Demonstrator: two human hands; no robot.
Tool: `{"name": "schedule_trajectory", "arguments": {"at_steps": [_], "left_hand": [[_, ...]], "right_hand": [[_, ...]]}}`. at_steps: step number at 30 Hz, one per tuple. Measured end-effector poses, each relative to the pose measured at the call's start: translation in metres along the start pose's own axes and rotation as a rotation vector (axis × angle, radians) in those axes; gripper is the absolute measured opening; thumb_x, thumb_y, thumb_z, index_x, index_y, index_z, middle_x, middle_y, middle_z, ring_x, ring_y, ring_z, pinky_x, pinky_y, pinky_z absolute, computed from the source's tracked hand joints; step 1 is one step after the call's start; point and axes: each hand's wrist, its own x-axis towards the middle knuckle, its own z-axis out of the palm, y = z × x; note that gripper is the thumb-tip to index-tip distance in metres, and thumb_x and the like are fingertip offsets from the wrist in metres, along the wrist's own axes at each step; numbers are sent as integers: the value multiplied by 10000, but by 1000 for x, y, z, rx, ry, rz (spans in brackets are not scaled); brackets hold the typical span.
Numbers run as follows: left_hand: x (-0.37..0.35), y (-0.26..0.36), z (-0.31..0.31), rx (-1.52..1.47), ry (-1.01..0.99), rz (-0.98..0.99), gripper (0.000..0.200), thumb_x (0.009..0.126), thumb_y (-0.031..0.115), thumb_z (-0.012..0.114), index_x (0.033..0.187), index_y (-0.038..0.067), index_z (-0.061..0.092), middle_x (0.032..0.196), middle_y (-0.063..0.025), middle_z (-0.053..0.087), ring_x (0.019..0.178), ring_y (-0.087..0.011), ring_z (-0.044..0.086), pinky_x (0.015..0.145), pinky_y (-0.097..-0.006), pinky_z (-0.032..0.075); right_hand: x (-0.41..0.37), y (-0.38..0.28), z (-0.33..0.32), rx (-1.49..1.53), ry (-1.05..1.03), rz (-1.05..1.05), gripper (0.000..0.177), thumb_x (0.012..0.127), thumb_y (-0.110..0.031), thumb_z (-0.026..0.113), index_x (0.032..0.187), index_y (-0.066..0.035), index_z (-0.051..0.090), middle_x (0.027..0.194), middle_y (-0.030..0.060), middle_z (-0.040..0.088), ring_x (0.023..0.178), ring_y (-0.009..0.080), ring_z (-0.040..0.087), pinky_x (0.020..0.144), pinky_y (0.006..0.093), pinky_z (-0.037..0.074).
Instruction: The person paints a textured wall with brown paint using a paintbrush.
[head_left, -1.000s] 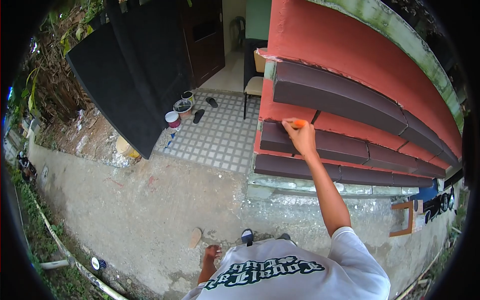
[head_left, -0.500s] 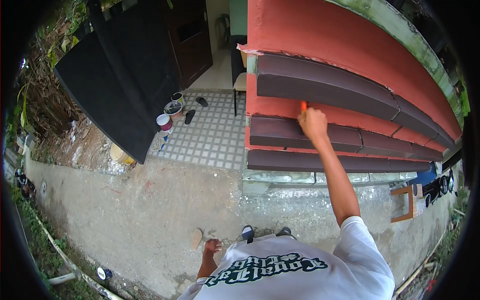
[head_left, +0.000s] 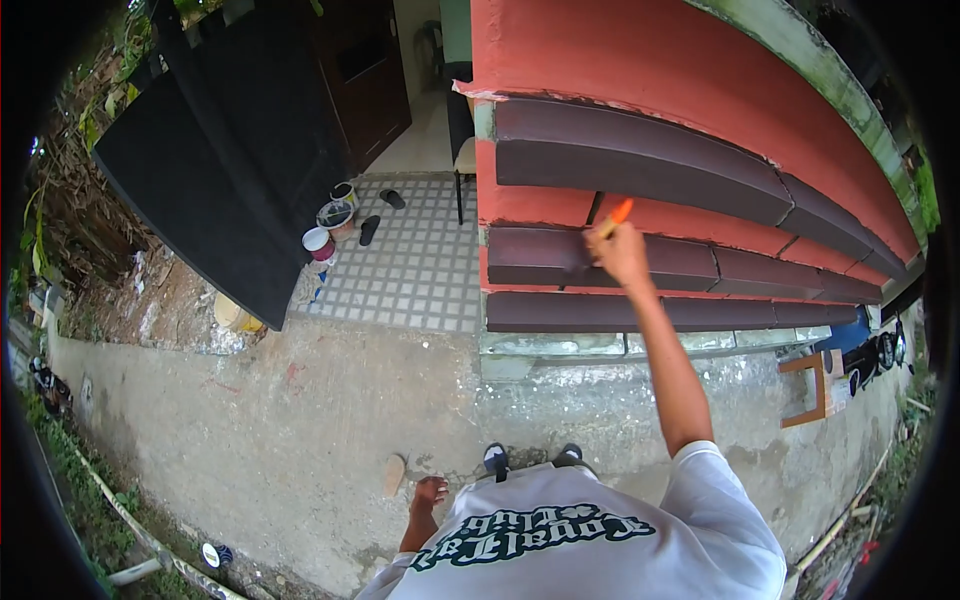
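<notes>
My right hand [head_left: 622,257] is closed round a paintbrush [head_left: 619,212] with an orange-tipped handle, reaching toward the wall. The brush head, partly hidden and blurred, is at the front of the middle dark purple-brown ledge [head_left: 525,258]. Above it is the upper dark ledge [head_left: 620,172], and below, the lower dark ledge [head_left: 560,312]. Between the ledges shows red wall [head_left: 535,205] with a dark vertical line in it. Down by my white shirt hangs my left hand [head_left: 431,491], its fingers loosely bent and apart, with nothing visible in them.
Paint buckets [head_left: 319,243] and dark slippers [head_left: 369,230] stand on the tiled porch [head_left: 420,270] at left, beside a black panel [head_left: 220,180]. A single sandal [head_left: 395,475] lies near my feet. A wooden frame [head_left: 808,392] stands at right, with a motorbike [head_left: 888,350] beyond.
My right hand has shifted slightly left and the paintbrush has tilted, showing more of its handle. The view has turned a little. My left hand still hangs low.
</notes>
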Motion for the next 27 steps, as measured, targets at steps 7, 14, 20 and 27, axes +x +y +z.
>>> {"name": "schedule_trajectory", "arguments": {"at_steps": [7, 14, 20, 27], "left_hand": [[-5, -5, -2, -16, 13, -23, 355, 954, 263, 528, 1246, 93, 636, 1074, -46, 719, 806, -204, 678, 693, -382, 494], [-8, 1, -5, 8, 18, -29, 343, 949, 252, 514, 1226, 89, 633, 1091, -46, 720, 825, -212, 690, 694, -377, 495], [-8, 3, -8, -54, 29, 33, 337, 949, 258, 516, 1219, 93, 629, 1088, -49, 721, 865, -215, 686, 710, -391, 496], [-1, -6, -19, 34, 7, -53, 353, 969, 289, 501, 1236, 95, 625, 1106, -48, 719, 892, -221, 679, 734, -402, 490]], "right_hand": [[-8, -54, 23, -629, 84, -273, 226, 852, -211, 712, 799, 7, 736, 734, 242, 701, 748, 416, 723, 726, 508, 596], [-20, -100, 108, 19, 42, -304, 255, 899, -231, 659, 800, -4, 721, 709, 242, 679, 745, 445, 696, 717, 504, 555], [6, -49, 59, -217, 90, -116, 266, 861, -270, 694, 850, -10, 751, 764, 221, 718, 800, 420, 718, 759, 476, 577], [-9, -68, 94, 369, 17, 3, 243, 900, -194, 726, 873, 47, 729, 710, 84, 714, 669, 151, 724, 586, 306, 593]]}}
